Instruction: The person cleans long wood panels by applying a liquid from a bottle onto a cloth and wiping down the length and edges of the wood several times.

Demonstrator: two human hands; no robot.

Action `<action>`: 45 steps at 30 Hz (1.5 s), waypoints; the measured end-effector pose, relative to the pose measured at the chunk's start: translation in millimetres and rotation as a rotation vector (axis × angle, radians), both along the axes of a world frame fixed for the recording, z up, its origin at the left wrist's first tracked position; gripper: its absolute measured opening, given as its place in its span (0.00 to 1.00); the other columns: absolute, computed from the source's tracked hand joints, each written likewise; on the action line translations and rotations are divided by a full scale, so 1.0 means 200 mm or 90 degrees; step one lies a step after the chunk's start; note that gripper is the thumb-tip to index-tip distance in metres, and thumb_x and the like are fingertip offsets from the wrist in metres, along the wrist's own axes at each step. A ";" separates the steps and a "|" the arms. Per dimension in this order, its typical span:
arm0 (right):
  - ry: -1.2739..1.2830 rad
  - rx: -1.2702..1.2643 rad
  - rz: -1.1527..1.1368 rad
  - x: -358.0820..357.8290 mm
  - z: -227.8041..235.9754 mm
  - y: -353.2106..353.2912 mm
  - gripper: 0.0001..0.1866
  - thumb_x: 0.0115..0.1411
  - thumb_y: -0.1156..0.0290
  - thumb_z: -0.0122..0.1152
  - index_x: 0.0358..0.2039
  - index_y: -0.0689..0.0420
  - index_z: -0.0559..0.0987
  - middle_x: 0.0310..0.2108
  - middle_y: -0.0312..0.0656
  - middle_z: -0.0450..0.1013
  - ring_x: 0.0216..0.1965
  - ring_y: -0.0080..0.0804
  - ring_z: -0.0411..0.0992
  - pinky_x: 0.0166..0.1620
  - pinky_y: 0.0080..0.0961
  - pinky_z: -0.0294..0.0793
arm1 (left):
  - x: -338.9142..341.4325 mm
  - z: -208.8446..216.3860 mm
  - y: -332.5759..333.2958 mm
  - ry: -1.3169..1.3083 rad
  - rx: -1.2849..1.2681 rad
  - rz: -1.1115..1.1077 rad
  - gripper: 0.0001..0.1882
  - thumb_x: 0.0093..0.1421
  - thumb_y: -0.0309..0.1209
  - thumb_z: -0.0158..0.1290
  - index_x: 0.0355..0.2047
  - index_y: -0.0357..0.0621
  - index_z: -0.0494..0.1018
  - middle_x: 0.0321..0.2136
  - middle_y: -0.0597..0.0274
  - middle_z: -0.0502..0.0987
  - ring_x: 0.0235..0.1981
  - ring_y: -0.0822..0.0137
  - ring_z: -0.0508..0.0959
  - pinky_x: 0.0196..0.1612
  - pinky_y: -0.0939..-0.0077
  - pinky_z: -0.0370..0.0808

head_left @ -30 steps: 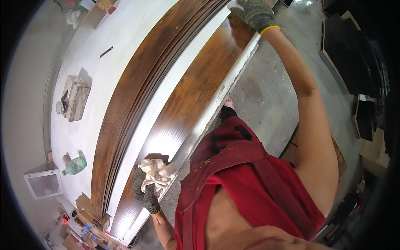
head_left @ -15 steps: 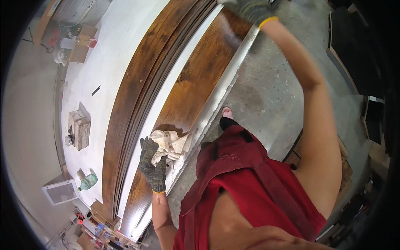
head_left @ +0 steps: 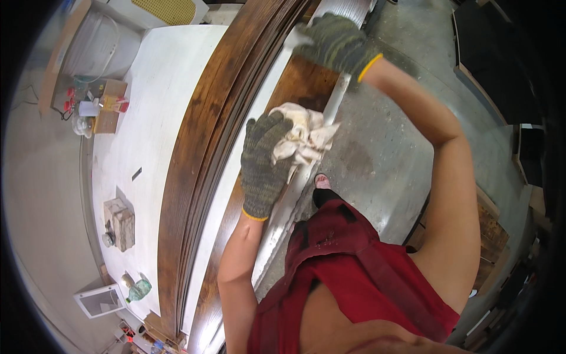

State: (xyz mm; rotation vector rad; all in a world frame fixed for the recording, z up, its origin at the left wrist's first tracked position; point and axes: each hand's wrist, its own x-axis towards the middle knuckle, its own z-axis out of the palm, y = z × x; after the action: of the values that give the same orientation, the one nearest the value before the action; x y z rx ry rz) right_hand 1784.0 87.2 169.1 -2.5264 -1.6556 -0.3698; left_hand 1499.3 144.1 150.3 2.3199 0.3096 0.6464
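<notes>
My left hand (head_left: 264,162), in a dark grey-green knit glove with a yellow cuff, holds a crumpled off-white rag (head_left: 302,134). The rag lies on a brown wood-grain plank (head_left: 303,79) along the near edge of the white table. Toward the plank's far end, my right hand (head_left: 336,46) wears a matching glove, its fingers curled and partly blurred. A small whitish blur shows by those fingertips; its kind cannot be made out. Beyond the plank, past a white strip of tabletop, runs a stack of long brown boards (head_left: 197,118).
On the white table (head_left: 159,82) at left are a stone-like block (head_left: 121,224), a crumpled green plastic bottle (head_left: 139,290) and a cardboard box (head_left: 109,112) with small bottles. A white bucket (head_left: 103,44) stands far left. Dark panels (head_left: 489,59) lie at right over the concrete floor.
My left hand has slid the rag farther along the plank, away from me. My right hand has come down and left, over the plank's far end. The whole view has shifted slightly.
</notes>
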 end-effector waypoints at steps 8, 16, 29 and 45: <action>-0.042 0.058 -0.261 0.82 0.04 0.10 0.22 0.57 0.42 0.56 0.35 0.45 0.86 0.34 0.50 0.81 0.37 0.49 0.79 0.42 0.45 0.76 | 0.01 0.00 0.03 0.011 -0.053 -0.031 0.23 0.53 0.30 0.63 0.51 0.43 0.78 0.55 0.51 0.76 0.60 0.51 0.72 0.66 0.57 0.62; -0.036 -0.078 -0.025 0.13 0.03 -0.03 0.33 0.61 0.37 0.54 0.54 0.50 0.80 0.38 0.50 0.78 0.42 0.44 0.76 0.47 0.39 0.75 | 0.00 -0.01 0.05 0.021 -0.051 -0.035 0.23 0.52 0.33 0.63 0.50 0.45 0.78 0.55 0.51 0.76 0.61 0.50 0.71 0.69 0.53 0.58; -0.005 0.011 -0.315 0.98 0.06 0.23 0.26 0.56 0.42 0.55 0.32 0.53 0.86 0.31 0.51 0.81 0.35 0.49 0.80 0.40 0.42 0.78 | 0.01 0.05 0.08 0.047 -0.065 -0.078 0.23 0.52 0.34 0.63 0.49 0.44 0.79 0.55 0.50 0.75 0.62 0.47 0.70 0.69 0.51 0.57; 0.043 0.142 -0.115 0.98 -0.01 0.14 0.25 0.56 0.43 0.55 0.31 0.53 0.86 0.30 0.51 0.81 0.34 0.47 0.81 0.38 0.41 0.78 | 0.00 0.03 0.07 0.055 -0.062 -0.068 0.24 0.51 0.34 0.66 0.49 0.43 0.78 0.55 0.50 0.75 0.61 0.48 0.71 0.69 0.51 0.58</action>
State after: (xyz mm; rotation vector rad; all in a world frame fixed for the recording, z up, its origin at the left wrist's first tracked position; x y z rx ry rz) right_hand 1979.2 114.3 167.3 -2.4950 -1.2870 -0.4518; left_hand 1498.6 158.8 156.1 2.2576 0.2490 0.4682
